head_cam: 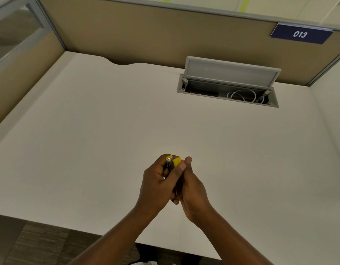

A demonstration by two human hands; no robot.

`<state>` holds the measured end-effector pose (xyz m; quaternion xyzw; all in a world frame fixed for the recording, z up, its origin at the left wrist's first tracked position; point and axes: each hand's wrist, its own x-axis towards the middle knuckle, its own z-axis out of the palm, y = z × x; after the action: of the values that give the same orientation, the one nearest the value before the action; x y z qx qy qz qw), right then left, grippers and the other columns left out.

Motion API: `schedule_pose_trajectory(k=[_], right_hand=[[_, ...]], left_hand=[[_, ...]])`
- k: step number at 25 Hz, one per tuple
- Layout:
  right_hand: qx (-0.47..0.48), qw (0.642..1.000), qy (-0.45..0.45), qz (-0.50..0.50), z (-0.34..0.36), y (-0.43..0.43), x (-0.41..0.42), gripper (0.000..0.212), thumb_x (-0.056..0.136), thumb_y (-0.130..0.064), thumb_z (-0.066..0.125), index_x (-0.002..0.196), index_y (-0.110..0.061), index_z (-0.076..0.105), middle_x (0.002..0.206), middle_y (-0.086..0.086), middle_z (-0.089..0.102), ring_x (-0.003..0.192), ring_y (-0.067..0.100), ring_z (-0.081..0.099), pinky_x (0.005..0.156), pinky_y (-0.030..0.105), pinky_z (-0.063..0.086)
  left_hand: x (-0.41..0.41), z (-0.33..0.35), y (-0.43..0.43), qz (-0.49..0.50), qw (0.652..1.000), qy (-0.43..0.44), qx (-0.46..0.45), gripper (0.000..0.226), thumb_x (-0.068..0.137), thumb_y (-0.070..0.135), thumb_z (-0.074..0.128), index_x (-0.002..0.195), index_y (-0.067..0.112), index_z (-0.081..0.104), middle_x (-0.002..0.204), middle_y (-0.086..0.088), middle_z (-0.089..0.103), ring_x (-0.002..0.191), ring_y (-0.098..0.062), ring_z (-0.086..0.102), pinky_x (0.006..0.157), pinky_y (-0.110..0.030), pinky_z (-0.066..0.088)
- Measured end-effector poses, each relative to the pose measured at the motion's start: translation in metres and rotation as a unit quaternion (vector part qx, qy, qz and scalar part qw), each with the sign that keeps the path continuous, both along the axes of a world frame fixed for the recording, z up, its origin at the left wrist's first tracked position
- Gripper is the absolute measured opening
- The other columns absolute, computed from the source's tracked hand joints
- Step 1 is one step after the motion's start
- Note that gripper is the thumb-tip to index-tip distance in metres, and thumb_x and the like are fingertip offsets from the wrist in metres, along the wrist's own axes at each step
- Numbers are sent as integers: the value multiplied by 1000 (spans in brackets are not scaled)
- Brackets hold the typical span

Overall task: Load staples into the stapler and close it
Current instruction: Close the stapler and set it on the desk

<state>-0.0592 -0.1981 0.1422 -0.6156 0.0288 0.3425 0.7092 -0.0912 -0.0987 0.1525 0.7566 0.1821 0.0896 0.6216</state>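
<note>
A small yellow stapler [174, 162] with a shiny metal magazine is held above the white desk [88, 131], close to its front edge. My left hand [155, 184] wraps around the stapler from the left, thumb laid across it. From the right, my right hand [192, 190] presses against it, fingers closed along its side. Only the stapler's far end shows, with yellow parts on both sides of the metal piece; the rest is hidden between my hands. A thin metal edge shows between the palms. No loose staples are visible.
An open cable hatch [228, 90] with its grey lid raised and a white cable inside sits at the back right of the desk. Tan partition walls [146, 35] enclose the desk; a blue sign reading 013 [300, 34] hangs at the upper right.
</note>
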Motion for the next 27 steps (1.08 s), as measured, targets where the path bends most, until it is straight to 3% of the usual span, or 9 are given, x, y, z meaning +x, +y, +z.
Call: schedule_pose_trajectory(k=[3,6,8,10,12,15,18,21,27], right_hand=[[23,1000,-3,4,-1,0,1,61,93,-69,28,99,-34,77,106,25,73,86,34,67,60,36,47],[36,999,2,9,-9,-4,4,60,93,-68,31,119,-31,71,113,16,75,90,32,70,63,35,51],[64,998,-11,14,-12,-8,7,56,97,-63,34,123,-29,69,107,12,76,85,23,69,67,35,53],[68,997,-43,21,-12,-15,13,42,101,-50,40,113,-28,73,91,9,73,78,22,66,70,39,54],[36,994,-88,47,-16,-21,20,30,97,-33,48,115,-23,70,90,8,71,80,23,67,74,40,55],[-82,977,-183,78,-31,-26,29,26,98,-23,57,123,-27,64,98,0,74,85,17,71,76,34,59],[-262,903,-332,74,-57,-31,43,32,96,-23,61,128,-23,59,100,-4,73,85,12,68,73,26,53],[-381,827,-408,65,-87,-34,59,32,92,-16,64,124,-13,60,108,4,66,92,23,62,72,29,45],[-481,737,-458,124,-127,-34,71,34,81,-12,72,114,-6,66,99,14,58,82,35,58,66,42,52]], left_hand=[[2,1,-3,18,999,0,-30,28,90,45,59,100,21,70,71,-5,73,52,-24,69,43,-43,60],[5,0,-1,6,999,-11,-46,25,90,43,59,100,23,70,75,-6,73,57,-27,69,42,-47,59],[8,-4,5,-34,997,-13,-72,24,92,42,61,105,23,69,82,-3,75,53,-22,64,41,-37,56],[15,-13,14,-84,990,2,-111,26,95,39,62,114,22,67,95,-8,75,58,-23,62,47,-33,53],[24,-28,25,-135,986,29,-92,37,93,43,57,125,26,64,100,-9,72,74,-23,65,67,-33,57],[37,-56,43,-188,980,56,-22,50,95,43,55,145,34,49,131,7,65,120,-7,60,110,-36,45],[46,-92,59,-212,951,77,211,70,98,54,39,159,24,23,168,3,25,155,-11,18,126,-43,22],[45,-125,67,-189,881,92,425,78,96,53,21,161,12,9,170,-7,4,158,-23,0,127,-48,12],[42,-155,62,-185,836,95,509,76,99,45,33,159,5,11,170,-15,2,157,-30,0,127,-50,12]])
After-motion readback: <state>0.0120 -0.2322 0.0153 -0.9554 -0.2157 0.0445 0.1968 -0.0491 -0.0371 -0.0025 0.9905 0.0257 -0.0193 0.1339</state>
